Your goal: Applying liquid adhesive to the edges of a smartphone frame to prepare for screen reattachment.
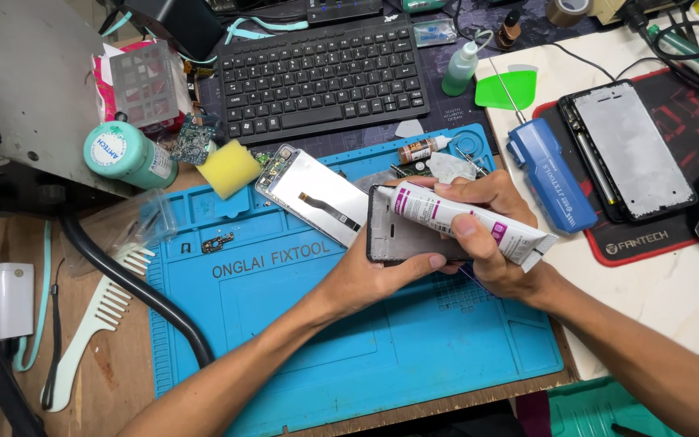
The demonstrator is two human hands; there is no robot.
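Left hand [370,271] wrapped around a dark phone frame [402,235], thumb on its lower edge — frame held just above the blue repair mat [325,340]. Right hand [491,235] pinching a white glue tube [467,222] with magenta markings, nozzle end over the frame's top left corner; contact can't be confirmed. Loose screen panel [313,194] lies flat on the mat, just beside the frame's upper left. Yellow sponge [230,167] beyond it. Blue electric screwdriver [548,174] on the worktop to the right, near a second phone chassis [629,150] on a red-edged pad. Keyboard [321,73] at the back.
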